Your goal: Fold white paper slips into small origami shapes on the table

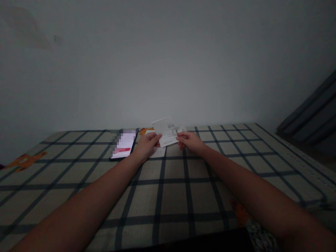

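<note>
Both arms reach forward over a checked sheet. My left hand and my right hand each pinch one side of a small white printed paper slip, held tilted just above the sheet. More white paper lies flat under my left hand. A phone with a lit screen lies flat on the sheet just left of my left hand.
A plain grey wall stands right behind the sheet's far edge. An orange printed patch shows at the left edge of the sheet. Dark slanted boards lean at the right. A patterned cloth lies near my right forearm.
</note>
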A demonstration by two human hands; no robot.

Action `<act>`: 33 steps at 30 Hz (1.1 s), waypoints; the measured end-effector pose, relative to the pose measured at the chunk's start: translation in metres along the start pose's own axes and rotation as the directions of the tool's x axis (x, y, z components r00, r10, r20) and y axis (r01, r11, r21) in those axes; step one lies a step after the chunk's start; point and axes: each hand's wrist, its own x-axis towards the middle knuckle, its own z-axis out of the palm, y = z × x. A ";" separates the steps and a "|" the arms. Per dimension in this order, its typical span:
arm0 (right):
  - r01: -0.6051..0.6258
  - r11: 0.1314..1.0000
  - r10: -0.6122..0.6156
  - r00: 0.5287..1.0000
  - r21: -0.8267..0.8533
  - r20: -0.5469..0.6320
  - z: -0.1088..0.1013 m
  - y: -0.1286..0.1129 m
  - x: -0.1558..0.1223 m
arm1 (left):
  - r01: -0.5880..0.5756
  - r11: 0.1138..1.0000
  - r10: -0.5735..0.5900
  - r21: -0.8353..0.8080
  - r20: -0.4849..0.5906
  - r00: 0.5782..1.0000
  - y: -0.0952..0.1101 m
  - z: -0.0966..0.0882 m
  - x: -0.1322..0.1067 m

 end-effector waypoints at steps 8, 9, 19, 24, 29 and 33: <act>0.057 0.987 -0.051 0.998 -0.149 0.043 -0.002 -0.004 -0.005 | 0.049 0.999 -0.051 0.018 0.093 0.994 -0.003 -0.001 0.000; 0.067 0.990 -0.064 0.998 -0.128 0.026 -0.002 -0.004 -0.005 | 0.058 0.998 -0.062 0.034 0.121 0.991 -0.003 -0.001 -0.001; 0.060 0.998 -0.059 0.998 0.034 -0.024 -0.006 0.001 0.002 | 0.071 0.992 -0.086 0.101 0.162 0.983 0.002 0.000 -0.005; 0.028 0.998 -0.029 1.000 0.063 0.011 -0.004 0.002 0.000 | 0.054 0.998 -0.057 0.033 0.120 0.991 -0.005 0.000 -0.003; 0.029 0.985 -0.026 0.999 0.167 -0.022 -0.004 0.002 0.000 | 0.039 0.995 -0.053 0.090 0.167 0.984 -0.004 -0.002 -0.003; 0.028 0.986 -0.021 0.999 0.163 -0.043 -0.005 0.001 0.001 | 0.031 0.988 -0.055 0.149 0.162 0.985 0.000 0.000 -0.005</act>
